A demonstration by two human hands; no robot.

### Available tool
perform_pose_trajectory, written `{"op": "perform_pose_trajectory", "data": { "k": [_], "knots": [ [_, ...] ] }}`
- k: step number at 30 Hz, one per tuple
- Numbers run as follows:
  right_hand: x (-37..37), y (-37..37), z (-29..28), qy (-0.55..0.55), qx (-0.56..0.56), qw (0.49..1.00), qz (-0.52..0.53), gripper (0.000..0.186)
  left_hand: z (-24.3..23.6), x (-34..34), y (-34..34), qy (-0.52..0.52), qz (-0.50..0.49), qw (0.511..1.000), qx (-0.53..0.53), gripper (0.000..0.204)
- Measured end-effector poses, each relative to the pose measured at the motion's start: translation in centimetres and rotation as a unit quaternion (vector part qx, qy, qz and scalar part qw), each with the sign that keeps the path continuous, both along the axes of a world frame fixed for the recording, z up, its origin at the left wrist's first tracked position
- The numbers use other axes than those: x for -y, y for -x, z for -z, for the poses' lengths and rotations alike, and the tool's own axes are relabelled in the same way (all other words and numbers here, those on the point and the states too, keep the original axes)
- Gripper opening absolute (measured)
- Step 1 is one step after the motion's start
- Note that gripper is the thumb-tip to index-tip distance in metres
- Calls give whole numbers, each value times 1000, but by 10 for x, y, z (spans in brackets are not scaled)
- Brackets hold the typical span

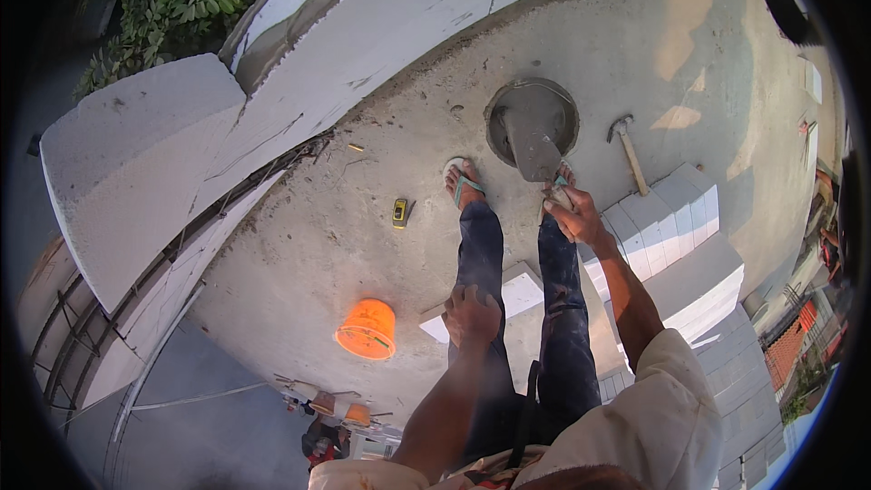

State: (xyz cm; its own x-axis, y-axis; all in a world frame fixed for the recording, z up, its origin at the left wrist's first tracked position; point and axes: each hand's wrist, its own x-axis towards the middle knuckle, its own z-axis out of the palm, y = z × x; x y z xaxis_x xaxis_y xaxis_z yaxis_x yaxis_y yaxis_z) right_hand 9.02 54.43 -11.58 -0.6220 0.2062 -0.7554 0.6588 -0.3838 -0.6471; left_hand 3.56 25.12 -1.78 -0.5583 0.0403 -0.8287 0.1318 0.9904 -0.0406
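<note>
My right hand (573, 215) is closed round the handle of a trowel (535, 147). The trowel's broad blade, coated in grey mortar, reaches over a round basin (572, 138) of wet grey mortar on the floor. My left hand (472, 313) rests on my left leg near the knee, its fingers curled in with nothing visible in them. My sandalled feet stand just short of the basin. A hammer (628, 150) with a wooden handle lies to the right of the basin, its handle end by the stacked white blocks (651, 222).
A white block wall (363, 45) curves along the far and left side. On the concrete floor are a yellow-black tape measure (400, 212) and an orange bucket (367, 331). A loose white block (522, 295) lies under my legs. Another person (322, 443) is at the lower left.
</note>
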Motion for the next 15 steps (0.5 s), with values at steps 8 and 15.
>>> {"op": "perform_pose_trajectory", "data": {
  "k": [8,15],
  "knots": [
    [-81,129,-204,-518,-227,819,-97,43,-4,-6,8,2,27,1000,2,48],
    [-125,259,-289,-820,-171,455,-303,53,-10,-8,11,23,2,1000,9,46]
  ]
}}
